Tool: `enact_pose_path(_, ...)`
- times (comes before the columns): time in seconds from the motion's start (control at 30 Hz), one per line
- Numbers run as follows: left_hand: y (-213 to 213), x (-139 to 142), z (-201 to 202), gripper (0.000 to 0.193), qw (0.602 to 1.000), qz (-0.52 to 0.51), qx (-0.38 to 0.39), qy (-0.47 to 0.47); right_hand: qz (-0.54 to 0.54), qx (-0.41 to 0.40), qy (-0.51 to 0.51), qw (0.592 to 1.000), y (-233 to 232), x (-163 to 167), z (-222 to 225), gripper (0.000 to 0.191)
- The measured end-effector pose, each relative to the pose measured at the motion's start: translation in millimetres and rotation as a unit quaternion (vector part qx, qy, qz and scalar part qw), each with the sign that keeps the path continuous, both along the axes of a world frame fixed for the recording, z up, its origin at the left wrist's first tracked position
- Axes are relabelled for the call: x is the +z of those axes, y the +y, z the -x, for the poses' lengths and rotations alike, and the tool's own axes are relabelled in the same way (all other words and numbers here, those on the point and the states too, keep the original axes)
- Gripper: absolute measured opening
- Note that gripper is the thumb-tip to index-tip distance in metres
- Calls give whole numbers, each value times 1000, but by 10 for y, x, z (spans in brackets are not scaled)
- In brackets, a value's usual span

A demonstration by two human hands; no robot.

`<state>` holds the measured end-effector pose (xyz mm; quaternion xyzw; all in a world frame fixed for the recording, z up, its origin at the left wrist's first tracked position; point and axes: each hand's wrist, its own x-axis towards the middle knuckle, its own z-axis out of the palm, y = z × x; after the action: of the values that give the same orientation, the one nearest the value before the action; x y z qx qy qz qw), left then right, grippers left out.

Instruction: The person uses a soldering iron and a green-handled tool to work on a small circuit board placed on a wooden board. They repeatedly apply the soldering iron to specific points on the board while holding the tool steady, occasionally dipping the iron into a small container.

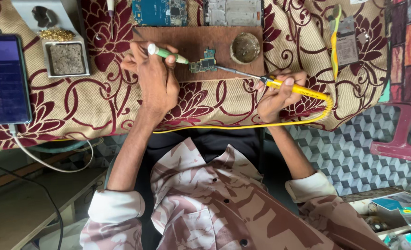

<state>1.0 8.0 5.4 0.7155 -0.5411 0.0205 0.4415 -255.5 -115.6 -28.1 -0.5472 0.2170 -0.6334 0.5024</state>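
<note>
On the wooden board (pixel 168 39) at the middle of the bench (pixel 99 102), we are working over a small green circuit board (pixel 203 63). Our left hand (pixel 153 76) is closing around a green-handled tool (pixel 167 53), fingers wrapped tight on its grip, and the tool's pale tip is pointing at the left edge of the circuit board. Our right hand (pixel 279 92) is gripping a yellow soldering iron (pixel 292 87) like a pen, fingers shut on the handle, while its thin metal shaft is reaching leftward and touching the right side of the circuit board. The iron's yellow cord (pixel 242 126) is trailing off the handle and curving back across the patterned cloth toward our body.

Just right of the circuit board, a round shallow dish (pixel 244 47) is sitting on the wooden board. Beyond the board's far edge, a blue phone board (pixel 160 12) and a grey metal phone frame (pixel 233 12) are lying side by side. Over at the far left, a phone with a lit screen (pixel 4 78) is resting on the cloth, a white cable (pixel 43 162) hanging from it. Near it, a white stand (pixel 65 56) is holding a grey sponge pad, with brass wool just behind.
</note>
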Motion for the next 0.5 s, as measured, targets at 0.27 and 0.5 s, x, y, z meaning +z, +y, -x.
enact_pose_path(0.27,-27,29,5,15,1000,-4,3,-7,41,7,17,999,12,40,-24,35)
enact_pose_path(0.5,-31,13,21,18,1000,-2,11,7,-14,-39,-40,998,-20,40,-7,35)
